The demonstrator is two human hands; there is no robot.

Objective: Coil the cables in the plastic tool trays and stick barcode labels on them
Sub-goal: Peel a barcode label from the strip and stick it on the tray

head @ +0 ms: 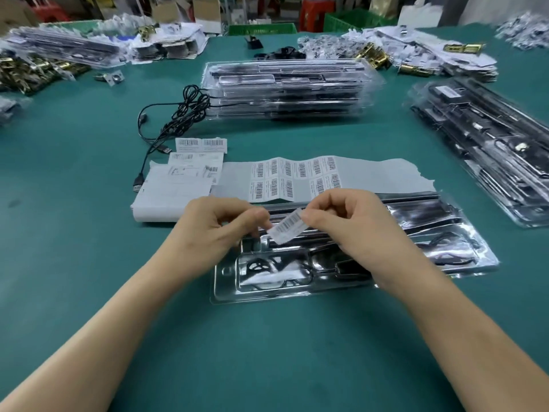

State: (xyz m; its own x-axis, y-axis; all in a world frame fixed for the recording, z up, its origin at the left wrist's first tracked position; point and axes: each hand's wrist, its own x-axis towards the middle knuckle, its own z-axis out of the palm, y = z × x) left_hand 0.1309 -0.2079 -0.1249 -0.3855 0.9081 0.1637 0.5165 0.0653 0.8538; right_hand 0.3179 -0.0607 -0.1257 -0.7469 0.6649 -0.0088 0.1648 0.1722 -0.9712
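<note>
Two hands meet over the near plastic tool tray (350, 263), and between them hangs one barcode label (287, 226), peeled and held clear above the tray's top edge. Watch the risk here: that label is free at both faces, so if it sags or curls it may fold onto itself or catch a fingertip, and then it goes down creased or crooked. Pressing it on the ridged clear plastic could also trap a wrinkle across the bars.

Left hand (219, 230) is nearly closed, thumb and forefinger pinching the label's lower left end. Right hand (341, 221) is curled tight too, its fingertips nipping the upper right end, so the label is stretched at a slant between them.

Below, the tray lies flat on the green bench (267, 352), with a black cable (267, 272) sitting coiled in its near compartment. Just behind the tray lies the label sheet (297, 179), several barcodes left on it and one gap in the lower row. Farther back, a stack of trays (285, 90) waits with loose black USB cables (175, 120) spilling out at its left.
</note>
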